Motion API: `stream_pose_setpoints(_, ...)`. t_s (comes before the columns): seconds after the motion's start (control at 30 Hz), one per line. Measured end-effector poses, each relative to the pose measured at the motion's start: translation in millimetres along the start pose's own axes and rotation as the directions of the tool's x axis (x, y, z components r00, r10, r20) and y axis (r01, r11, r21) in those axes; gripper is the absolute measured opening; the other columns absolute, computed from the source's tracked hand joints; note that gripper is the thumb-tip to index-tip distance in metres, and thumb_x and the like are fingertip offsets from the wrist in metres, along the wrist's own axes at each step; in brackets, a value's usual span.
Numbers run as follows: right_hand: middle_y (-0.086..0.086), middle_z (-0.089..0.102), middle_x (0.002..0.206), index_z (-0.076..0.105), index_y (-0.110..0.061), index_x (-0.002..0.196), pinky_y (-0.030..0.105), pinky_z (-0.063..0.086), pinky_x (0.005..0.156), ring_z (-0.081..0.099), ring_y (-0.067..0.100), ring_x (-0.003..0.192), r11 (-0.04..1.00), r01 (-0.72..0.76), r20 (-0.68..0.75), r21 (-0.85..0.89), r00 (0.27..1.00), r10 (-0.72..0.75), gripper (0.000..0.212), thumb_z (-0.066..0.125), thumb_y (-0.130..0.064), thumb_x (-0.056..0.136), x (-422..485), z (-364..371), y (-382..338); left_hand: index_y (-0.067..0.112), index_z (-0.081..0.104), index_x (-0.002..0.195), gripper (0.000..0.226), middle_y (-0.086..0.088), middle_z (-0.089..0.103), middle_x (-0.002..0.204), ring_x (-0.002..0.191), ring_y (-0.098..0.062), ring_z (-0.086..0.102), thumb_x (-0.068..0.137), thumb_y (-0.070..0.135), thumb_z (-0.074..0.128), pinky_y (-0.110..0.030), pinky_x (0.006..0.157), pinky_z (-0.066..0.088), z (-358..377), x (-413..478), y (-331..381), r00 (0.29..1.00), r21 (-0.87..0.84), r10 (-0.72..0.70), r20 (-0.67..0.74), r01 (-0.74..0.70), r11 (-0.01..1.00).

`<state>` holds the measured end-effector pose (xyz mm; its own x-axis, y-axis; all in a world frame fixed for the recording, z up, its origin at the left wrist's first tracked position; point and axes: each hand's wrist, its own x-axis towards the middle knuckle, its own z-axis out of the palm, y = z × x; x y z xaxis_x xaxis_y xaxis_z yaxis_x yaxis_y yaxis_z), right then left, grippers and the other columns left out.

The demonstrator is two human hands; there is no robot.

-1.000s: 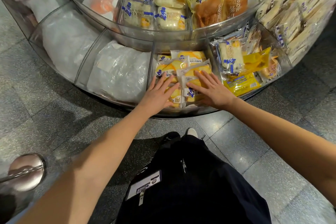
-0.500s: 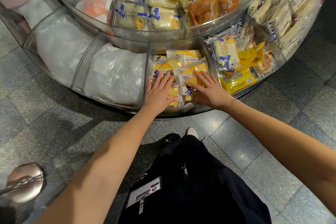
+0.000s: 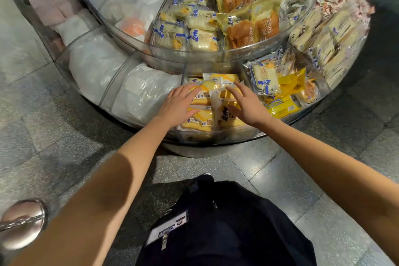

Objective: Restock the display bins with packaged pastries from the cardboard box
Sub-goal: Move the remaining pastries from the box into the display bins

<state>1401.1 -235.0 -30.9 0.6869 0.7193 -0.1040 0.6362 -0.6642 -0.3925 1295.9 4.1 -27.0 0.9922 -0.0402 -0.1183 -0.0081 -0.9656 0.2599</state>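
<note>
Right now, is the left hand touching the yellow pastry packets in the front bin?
Touching. The head view shows the left hand lying flat on the yellow pastry packets, fingers spread across their wrappers.

A shop: a round, tiered clear display stand [image 3: 194, 60] divided into bins holds many wrapped pastries [image 3: 203, 39] sorted by kind, standing on a polished stone tile floor [image 3: 291, 170] beside a metal post base [image 3: 21, 222].
</note>
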Motion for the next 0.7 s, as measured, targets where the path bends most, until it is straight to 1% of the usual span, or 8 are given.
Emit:
stream_pose_setpoints(0.07, 0.018, 0.020, 0.159, 0.030, -0.016, 0.152, 0.049, 0.029, 0.113, 0.029, 0.040, 0.141, 1.000, 0.020, -0.005, -0.001, 1.000, -0.020, 0.063, 0.057, -0.029, 0.097, 4.8, -5.0, -6.0, 0.021, 0.022, 0.155, 0.071, -0.003, 0.022, 0.160, 0.146, -0.023, 0.020, 0.096, 0.046, 0.053, -0.040, 0.119, 0.014, -8.6, -6.6, -0.8, 0.999, -0.009, -0.023, -0.035, 0.022, 1.000)
stream_pose_setpoints(0.13, 0.019, 0.022, 0.158, 0.029, -0.015, 0.152, 0.049, 0.029, 0.113, 0.030, 0.040, 0.140, 0.999, 0.053, 0.001, 0.001, 0.999, -0.053, 0.065, 0.059, -0.028, 0.096, 9.6, -8.8, -14.0, 0.023, 0.022, 0.155, 0.072, -0.002, 0.025, 0.158, 0.145, -0.022, 0.022, 0.095, 0.048, 0.052, -0.041, 0.119, 0.018, -16.2, -15.1, -1.1, 0.996, -0.038, -0.059, -0.063, 0.057, 0.998)
stream_pose_setpoints(0.27, 0.023, 0.029, 0.154, 0.032, -0.010, 0.150, 0.048, 0.030, 0.111, 0.032, 0.042, 0.139, 0.985, 0.175, 0.031, -0.004, 0.984, -0.175, 0.064, 0.060, -0.026, 0.095, 19.2, -14.3, -33.8, 0.025, 0.021, 0.155, 0.069, -0.002, 0.024, 0.158, 0.145, -0.023, 0.021, 0.097, 0.042, 0.054, -0.043, 0.118, 0.020, -30.3, -42.4, 0.5, 0.977, -0.097, -0.195, -0.092, 0.186, 0.978)
stream_pose_setpoints(0.4, 0.027, 0.034, 0.148, 0.035, -0.007, 0.148, 0.051, 0.038, 0.106, 0.040, 0.046, 0.131, 0.946, 0.323, 0.098, -0.011, 0.942, -0.320, 0.064, 0.062, -0.027, 0.093, 18.6, -7.6, -63.2, 0.025, 0.020, 0.155, 0.068, 0.000, 0.023, 0.158, 0.144, -0.022, 0.020, 0.097, 0.036, 0.054, -0.043, 0.118, 0.020, -33.4, -91.5, 10.5, 0.930, -0.150, -0.340, -0.142, 0.319, 0.936)
stream_pose_setpoints(0.47, 0.027, 0.036, 0.147, 0.036, -0.006, 0.147, 0.050, 0.038, 0.106, 0.041, 0.046, 0.130, 0.925, 0.381, 0.137, 0.006, 0.916, -0.378, 0.063, 0.061, -0.026, 0.093, 11.9, 0.3, -82.0, 0.024, 0.021, 0.155, 0.068, 0.000, 0.025, 0.158, 0.144, -0.022, 0.021, 0.097, 0.038, 0.054, -0.045, 0.118, 0.022, -28.3, -123.9, 17.9, 0.896, -0.155, -0.413, -0.160, 0.391, 0.907)
stream_pose_setpoints(0.57, 0.027, 0.033, 0.149, 0.034, -0.007, 0.149, 0.048, 0.036, 0.109, 0.039, 0.045, 0.132, 0.876, 0.482, 0.189, 0.021, 0.858, -0.477, 0.064, 0.059, -0.027, 0.094, 0.0, 15.6, -112.2, 0.023, 0.022, 0.154, 0.068, -0.002, 0.028, 0.157, 0.143, -0.024, 0.025, 0.096, 0.037, 0.055, -0.049, 0.115, 0.027, -17.1, -180.4, 29.1, 0.833, -0.153, -0.516, -0.200, 0.493, 0.856)
stream_pose_setpoints(0.63, 0.026, 0.031, 0.151, 0.031, -0.009, 0.150, 0.045, 0.034, 0.109, 0.038, 0.044, 0.134, 0.842, 0.538, 0.230, 0.030, 0.816, -0.530, 0.064, 0.057, -0.031, 0.096, -11.2, 26.6, -135.5, 0.023, 0.023, 0.155, 0.068, -0.003, 0.028, 0.157, 0.142, -0.025, 0.026, 0.096, 0.036, 0.056, -0.049, 0.115, 0.027, -7.4, -221.2, 38.7, 0.768, -0.182, -0.607, -0.205, 0.580, 0.794)
stream_pose_setpoints(0.7, 0.024, 0.030, 0.152, 0.028, -0.010, 0.151, 0.044, 0.032, 0.111, 0.036, 0.042, 0.135, 0.810, 0.584, 0.269, 0.054, 0.773, -0.575, 0.065, 0.056, -0.033, 0.097, -26.1, 38.6, -162.7, 0.024, 0.024, 0.154, 0.069, -0.002, 0.029, 0.157, 0.142, -0.025, 0.028, 0.095, 0.034, 0.058, -0.046, 0.113, 0.026, 4.5, -263.6, 47.3, 0.685, -0.217, -0.699, -0.207, 0.664, 0.715)
